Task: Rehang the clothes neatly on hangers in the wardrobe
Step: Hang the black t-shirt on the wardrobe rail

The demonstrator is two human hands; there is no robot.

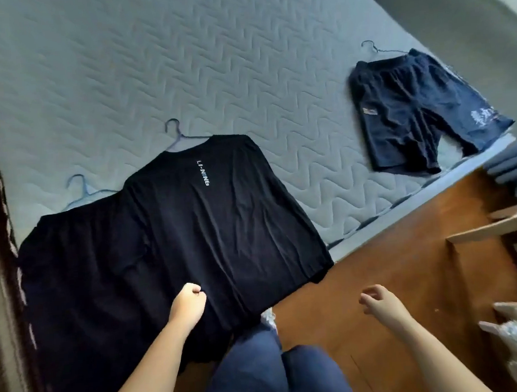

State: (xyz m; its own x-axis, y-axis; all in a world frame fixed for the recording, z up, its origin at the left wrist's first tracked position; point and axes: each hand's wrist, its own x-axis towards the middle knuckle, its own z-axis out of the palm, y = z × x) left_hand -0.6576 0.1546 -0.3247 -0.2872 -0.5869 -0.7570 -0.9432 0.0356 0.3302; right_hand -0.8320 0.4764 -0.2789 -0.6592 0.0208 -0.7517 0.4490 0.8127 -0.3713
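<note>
on black shirt (216, 222); left hand (189, 300) (fisted)

One wide-angle camera, worn on the person's head, looks forward and steeply down from beside the near edge of the mattress (244, 61). The view is rolled, so that edge runs slantwise from bottom centre up to the right, with wooden floor (374, 249) on the near right. The left hand (188, 301) and right hand (379, 302) sit close under the lens. The black T-shirt (222, 221) lies just beyond, the shorts (411, 104) farther off right.
</note>
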